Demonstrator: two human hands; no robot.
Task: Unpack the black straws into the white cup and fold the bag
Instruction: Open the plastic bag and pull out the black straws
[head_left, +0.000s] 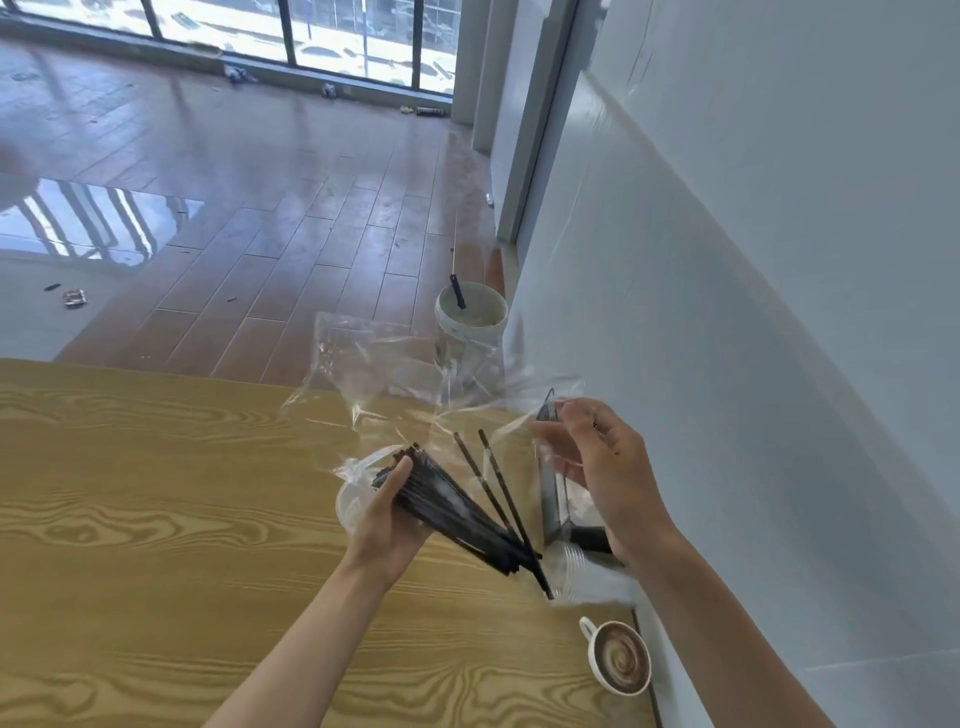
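My left hand (387, 525) grips a thick bundle of black straws (452, 512) above the wooden table, tips pointing up-left and lower ends near a stack of clear cups. Two loose straws (493, 486) stick out beside the bundle. A white cup (349, 501) sits partly hidden behind my left hand and the bundle. The clear plastic bag (395, 369) hangs crumpled in the air above the table's far edge. My right hand (605, 467) pinches the bag's right end, fingers curled.
The wooden table (156, 493) fills the lower left. A coffee mug with latte art (621, 657) stands near the right edge. Stacked clear cups (571, 569) lie by the white wall (753, 312). A paint bucket (470, 312) stands on the floor beyond.
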